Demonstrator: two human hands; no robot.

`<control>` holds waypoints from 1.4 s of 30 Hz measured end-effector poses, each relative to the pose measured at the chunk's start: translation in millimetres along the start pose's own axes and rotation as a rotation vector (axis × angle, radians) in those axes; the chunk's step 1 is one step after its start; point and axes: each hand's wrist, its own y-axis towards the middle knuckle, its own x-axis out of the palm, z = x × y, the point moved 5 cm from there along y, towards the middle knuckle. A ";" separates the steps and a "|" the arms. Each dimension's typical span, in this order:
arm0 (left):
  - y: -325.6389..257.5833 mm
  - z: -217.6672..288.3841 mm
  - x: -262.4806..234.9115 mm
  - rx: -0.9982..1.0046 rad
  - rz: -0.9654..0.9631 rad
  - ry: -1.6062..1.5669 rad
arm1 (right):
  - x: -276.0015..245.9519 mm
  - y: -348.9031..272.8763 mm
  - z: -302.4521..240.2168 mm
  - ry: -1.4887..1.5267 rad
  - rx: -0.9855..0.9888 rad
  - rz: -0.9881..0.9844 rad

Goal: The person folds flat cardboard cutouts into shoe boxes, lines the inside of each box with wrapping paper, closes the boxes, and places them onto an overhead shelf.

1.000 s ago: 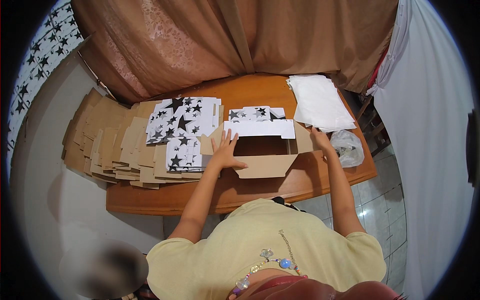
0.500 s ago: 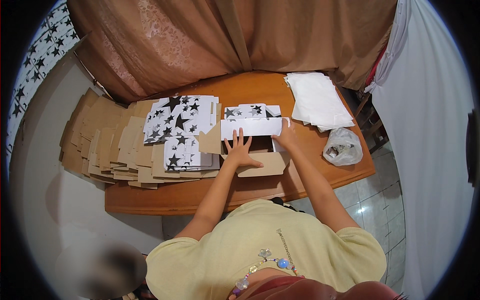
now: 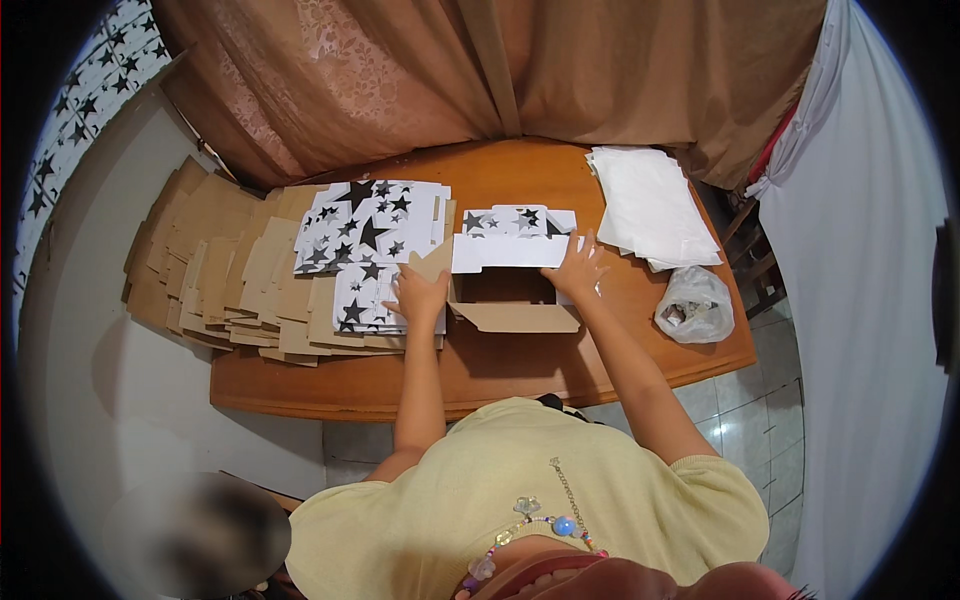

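A cardboard box (image 3: 515, 318) stands open on the wooden table in front of me, brown inside, with white, star-printed card on its far side. Its near brown flap folds outward toward me, and a white flap lies along the far edge of the opening. My left hand (image 3: 420, 294) is at the box's left flap (image 3: 433, 262), fingers apart, over the edge of the star-printed flat cartons (image 3: 368, 310). At the box's right far corner is my right hand (image 3: 577, 272), its fingers spread against the right side; the flap under it is mostly hidden.
Overlapping flattened brown cartons (image 3: 225, 265) fill the table's left side. A stack of white sheets (image 3: 655, 205) lies at the far right, with a clear plastic bag (image 3: 693, 305) holding small pieces nearer me. Brown curtains (image 3: 400, 80) hang behind the table (image 3: 500, 375).
My left hand has moved left from the box's opening to its left flap. The right hand stays at the right corner, its fingers now spread wider.
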 end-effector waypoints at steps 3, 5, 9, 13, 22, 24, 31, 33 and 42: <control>-1.7 17.8 0.9 0.393 -0.139 -0.576 | 8.4 3.4 2.4 0.003 -0.015 -0.046; -28.2 47.9 0.8 0.591 -0.317 -0.583 | 8.3 5.9 4.9 0.015 -0.008 -0.077; -58.8 53.0 54.7 0.762 -0.572 -0.282 | 0.8 3.1 -0.4 0.028 -0.015 -0.148; -68.9 57.4 64.3 0.787 -0.583 0.025 | 10.5 3.0 3.1 -0.026 -0.055 -0.060; -65.4 59.7 70.2 0.803 -0.538 0.100 | 11.2 2.2 -2.5 -0.041 -0.065 -0.064; -66.7 56.4 68.4 0.776 -0.588 0.099 | 9.4 2.2 -0.9 -0.040 -0.041 -0.108; -97.1 51.9 25.0 0.849 -0.852 0.044 | 9.5 18.1 21.4 0.245 -0.065 -0.275; -86.3 52.5 34.0 0.721 -0.932 -0.109 | 22.3 32.6 29.1 0.480 -0.163 -0.260; -70.7 57.6 29.6 0.740 -0.911 0.312 | 21.4 31.0 36.0 0.971 -0.003 -0.358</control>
